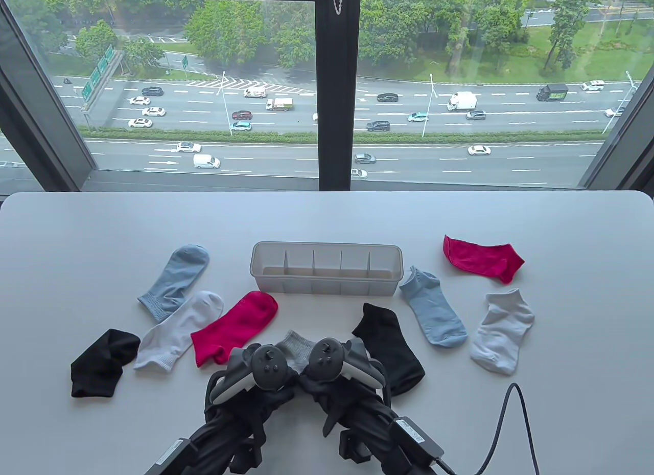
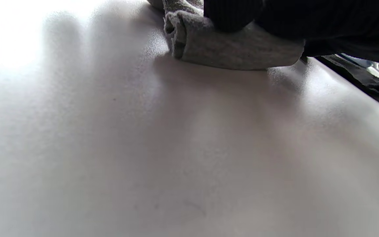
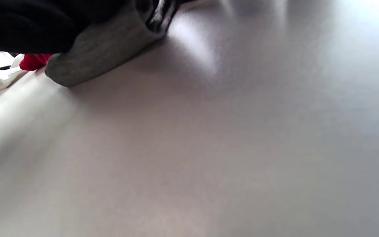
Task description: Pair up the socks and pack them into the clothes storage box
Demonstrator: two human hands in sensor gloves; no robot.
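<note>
Grey sock (image 1: 299, 348), rolled, lies crosswise just in front of the storage box (image 1: 325, 268); left hand (image 1: 255, 375) and right hand (image 1: 340, 370) both grip it.

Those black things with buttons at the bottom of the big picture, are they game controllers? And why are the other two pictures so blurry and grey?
They look like game controllers, but they are trackers strapped to the backs of a person's two gloved hands, the left hand and the right hand. The big picture comes from a camera looking down at the white table. The two grey pictures come from small cameras on each wrist, very close to the tabletop. Both hands are on a rolled grey sock. Loose socks lie around: two red, two light blue, two black, two white. Behind them stands the clear plastic storage box with dividers, with no socks in it yet.
</note>
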